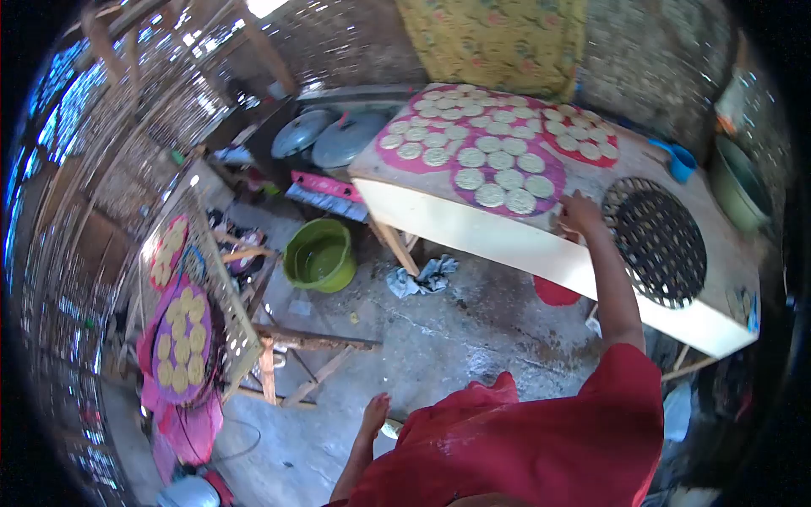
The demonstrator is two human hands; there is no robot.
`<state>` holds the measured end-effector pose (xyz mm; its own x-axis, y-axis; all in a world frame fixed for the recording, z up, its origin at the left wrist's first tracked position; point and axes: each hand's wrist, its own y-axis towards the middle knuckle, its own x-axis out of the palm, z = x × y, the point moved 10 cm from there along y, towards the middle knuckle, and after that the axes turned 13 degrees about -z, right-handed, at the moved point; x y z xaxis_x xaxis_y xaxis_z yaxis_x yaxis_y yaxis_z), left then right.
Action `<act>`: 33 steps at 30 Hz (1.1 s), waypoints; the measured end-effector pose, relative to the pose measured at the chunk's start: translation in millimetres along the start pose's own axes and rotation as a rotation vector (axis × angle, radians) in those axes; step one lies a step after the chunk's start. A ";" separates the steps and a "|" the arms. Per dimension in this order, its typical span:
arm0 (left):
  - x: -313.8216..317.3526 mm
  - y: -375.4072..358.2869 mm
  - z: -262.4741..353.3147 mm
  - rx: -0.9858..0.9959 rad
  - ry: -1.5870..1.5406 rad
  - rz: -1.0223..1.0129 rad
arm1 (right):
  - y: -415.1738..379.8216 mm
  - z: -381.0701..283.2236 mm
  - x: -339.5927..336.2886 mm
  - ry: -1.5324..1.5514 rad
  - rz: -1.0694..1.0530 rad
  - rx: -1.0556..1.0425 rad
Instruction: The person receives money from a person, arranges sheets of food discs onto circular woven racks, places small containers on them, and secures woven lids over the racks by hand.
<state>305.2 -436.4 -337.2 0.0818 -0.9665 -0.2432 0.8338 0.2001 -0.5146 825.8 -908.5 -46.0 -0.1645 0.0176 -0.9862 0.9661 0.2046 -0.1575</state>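
While the right hand (579,218) is by the purple mat (557,176) at the worktop's (728,266) front edge, I can't tell if its fingers grip. The left hand (376,414) hangs loose. Keep the mat flat so its rounds (508,179) don't slide.

The pale rounds (508,178) look matt and rough, ridged across their faces; the purple mat (551,169) beneath them looks matt, cloth or plastic — which, I cannot tell. The tabletop (642,166) appears to be dull wood, the white front panel (473,230) smooth. The dark tray (657,241) is a coarse, open weave. The dipper (683,165) and bucket (342,270) look like smooth plastic, the pot lid (351,139) grey metal. The yellow hanging (494,42) is printed cloth; the floor (422,338) resembles concrete — glossy in patches.
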 end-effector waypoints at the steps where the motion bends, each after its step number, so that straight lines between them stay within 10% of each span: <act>1: -14.5 -14.4 -41.8 -0.062 0.071 0.085 | -0.4 -3.6 -4.5 -0.031 -0.027 0.023; 3: -8.9 -34.7 -99.4 -0.021 1.050 -0.144 | -1.9 -13.7 -14.7 -0.058 0.063 0.014; 7: -32.7 -158.7 -229.4 -0.342 0.219 0.059 | 6.0 -23.7 6.3 -0.014 -0.013 0.034; 10: -17.1 -217.8 -270.6 -0.638 0.346 -0.049 | 1.6 -25.1 6.4 -0.032 -0.033 0.116; 15: -0.4 -221.7 -283.4 -0.612 0.287 -0.071 | -2.8 -18.6 -10.0 -0.292 0.138 0.237; 21: -11.3 -173.6 -268.3 -0.451 0.239 0.065 | -32.7 -164.9 -73.9 0.206 0.595 -0.006; 23: -22.6 -153.8 -282.9 -0.458 0.257 0.045 | -6.0 -254.7 -28.8 0.787 0.396 -0.650; 27: -65.8 -138.5 -312.0 -0.490 0.260 0.102 | -167.4 -541.9 -34.4 1.318 -0.632 -1.038; 30: -106.9 -165.1 -316.5 -0.536 0.079 0.234 | -266.2 -685.3 -15.9 1.553 -1.393 -0.992; 33: -143.3 -189.3 -348.9 -0.603 0.074 0.299 | -293.9 -778.2 28.8 1.550 -1.585 -0.730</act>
<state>-54.9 -279.7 -491.8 0.2061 -0.8465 -0.4909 0.3291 0.5324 -0.7799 382.2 -206.6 11.3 -0.7505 -0.0636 0.6578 -0.1671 0.9813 -0.0959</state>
